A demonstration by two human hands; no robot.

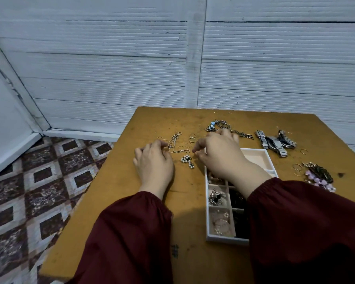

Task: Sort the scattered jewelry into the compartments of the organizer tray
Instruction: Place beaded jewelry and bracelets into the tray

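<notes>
A white organizer tray (211,239) with pink lining lies at the right front, and several of its compartments hold jewelry. A silver chain (175,144) lies looped on the wooden table (119,201), with thin gold rings (191,140) around it. My left hand (154,163) has curled fingers, and thumb and forefinger pinch the chain's left end. My right hand (220,155) reaches over the tray's far end, its fingertips pinched together just right of the chain. Whether they hold anything is hidden. A pearl piece (187,161) lies between my hands.
Metal watches (275,143) lie at the back right. A link chain with blue beads (219,125) is behind my right hand. A pink bead and dark chain pile (319,178) and loose rings (297,169) sit right of the tray. The table's left edge drops to patterned floor.
</notes>
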